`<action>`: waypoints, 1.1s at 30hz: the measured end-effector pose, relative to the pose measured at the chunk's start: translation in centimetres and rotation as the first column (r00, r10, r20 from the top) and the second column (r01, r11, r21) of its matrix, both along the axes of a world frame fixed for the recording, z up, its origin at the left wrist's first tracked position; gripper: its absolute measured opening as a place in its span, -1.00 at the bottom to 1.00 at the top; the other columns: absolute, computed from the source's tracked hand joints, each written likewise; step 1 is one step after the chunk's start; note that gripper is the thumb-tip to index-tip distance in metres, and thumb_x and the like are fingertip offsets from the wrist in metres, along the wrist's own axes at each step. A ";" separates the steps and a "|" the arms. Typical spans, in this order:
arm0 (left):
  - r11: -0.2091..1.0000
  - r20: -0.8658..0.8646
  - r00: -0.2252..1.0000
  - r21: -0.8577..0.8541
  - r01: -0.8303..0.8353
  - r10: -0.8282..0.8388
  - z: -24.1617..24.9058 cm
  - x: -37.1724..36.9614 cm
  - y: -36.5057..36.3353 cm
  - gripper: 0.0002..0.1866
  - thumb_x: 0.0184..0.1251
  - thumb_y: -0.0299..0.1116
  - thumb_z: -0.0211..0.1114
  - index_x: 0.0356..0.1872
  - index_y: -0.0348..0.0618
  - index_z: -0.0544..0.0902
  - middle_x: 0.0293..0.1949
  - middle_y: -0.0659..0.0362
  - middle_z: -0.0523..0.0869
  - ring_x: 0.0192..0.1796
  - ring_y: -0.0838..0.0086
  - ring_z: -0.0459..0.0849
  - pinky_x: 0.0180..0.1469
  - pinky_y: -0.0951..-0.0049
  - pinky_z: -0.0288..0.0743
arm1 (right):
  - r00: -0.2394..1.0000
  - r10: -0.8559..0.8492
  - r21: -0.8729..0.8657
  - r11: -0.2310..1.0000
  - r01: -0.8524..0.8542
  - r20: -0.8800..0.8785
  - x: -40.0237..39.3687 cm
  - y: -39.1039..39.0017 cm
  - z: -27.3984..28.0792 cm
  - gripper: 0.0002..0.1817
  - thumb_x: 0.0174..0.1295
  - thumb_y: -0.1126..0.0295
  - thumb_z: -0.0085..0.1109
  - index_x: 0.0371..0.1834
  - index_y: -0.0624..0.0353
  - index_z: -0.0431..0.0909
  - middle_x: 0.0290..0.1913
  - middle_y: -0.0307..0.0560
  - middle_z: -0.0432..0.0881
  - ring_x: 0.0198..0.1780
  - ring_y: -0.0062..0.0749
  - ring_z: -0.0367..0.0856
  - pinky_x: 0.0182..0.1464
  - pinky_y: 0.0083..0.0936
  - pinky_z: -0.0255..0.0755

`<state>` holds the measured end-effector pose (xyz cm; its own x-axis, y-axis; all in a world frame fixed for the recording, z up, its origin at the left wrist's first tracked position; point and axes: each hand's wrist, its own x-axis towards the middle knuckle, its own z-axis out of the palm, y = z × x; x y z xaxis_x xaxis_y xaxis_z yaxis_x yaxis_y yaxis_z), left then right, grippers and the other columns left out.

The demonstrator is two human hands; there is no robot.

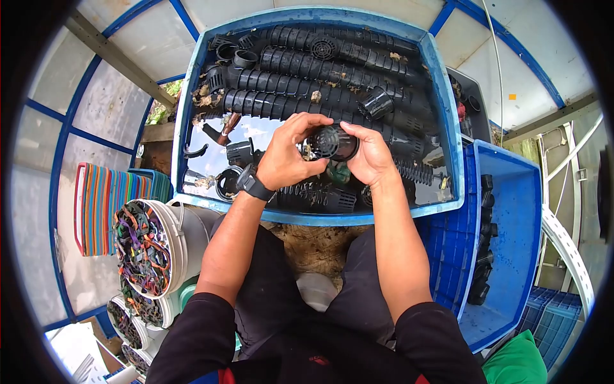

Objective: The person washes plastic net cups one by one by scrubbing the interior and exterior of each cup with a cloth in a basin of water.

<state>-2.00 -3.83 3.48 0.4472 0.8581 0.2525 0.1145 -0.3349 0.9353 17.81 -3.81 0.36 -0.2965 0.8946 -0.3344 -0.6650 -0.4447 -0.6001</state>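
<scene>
Over the front half of a blue tub (320, 217) of water, my left hand (289, 152) and my right hand (371, 157) hold a black slotted plastic cup (327, 142) between them. Its round, grated end faces up toward me. The fingers of my left hand curve around one side, thumb below. My right thumb rests along the opposite rim; the other right fingers are mostly hidden beneath. Long black ribbed tubes (288, 80) lie in the water beyond my hands. Another black slotted cup (240, 152) floats or lies left of my wrist, and a similar one (376, 102) rests on the tubes.
Right of the tub stands a blue crate (511, 224) with several black cups (484, 256) along its side. To the left are a white bucket (179, 249) full of colourful scraps and a stack of coloured trays (105, 211). A green bag or cloth (518, 361) lies at lower right.
</scene>
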 end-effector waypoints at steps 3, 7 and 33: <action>0.999 0.002 1.000 0.039 -0.004 0.004 0.2 0.1 0.1 -0.33 -0.15 -0.61 0.51 0.16 -0.19 0.59 0.11 0.14 0.59 0.20 0.36 0.61 0.32 0.27 0.49 | 0.999 0.018 -0.004 1.000 -0.018 -0.047 0.0 -0.2 0.1 -0.80 0.32 0.31 0.24 -0.11 0.19 0.66 -0.15 -0.10 0.74 -0.10 -0.34 0.70 0.08 -0.32 0.52; 0.989 -0.082 0.997 0.149 0.006 0.006 0.3 -0.6 0.1 -0.33 -0.12 -0.58 0.57 0.16 -0.22 0.57 0.15 0.14 0.61 0.26 0.37 0.58 0.35 0.26 0.45 | 0.998 0.021 0.009 1.000 -0.021 -0.053 -0.4 0.1 0.4 -0.78 0.33 0.27 0.25 -0.13 0.20 0.65 -0.15 -0.10 0.74 -0.12 -0.33 0.70 0.07 -0.33 0.52; 0.944 0.574 0.807 -0.325 0.066 0.142 6.6 14.4 -0.2 -0.52 0.46 -0.14 0.33 0.25 -0.14 0.46 0.06 0.10 0.62 -0.02 0.33 0.71 0.03 0.38 0.61 | 0.551 -0.540 0.683 0.726 -0.076 0.636 -5.2 -1.8 -4.3 -0.78 0.30 0.33 0.28 -0.12 0.22 0.59 -0.18 -0.14 0.68 -0.18 -0.46 0.61 -0.14 -0.38 0.48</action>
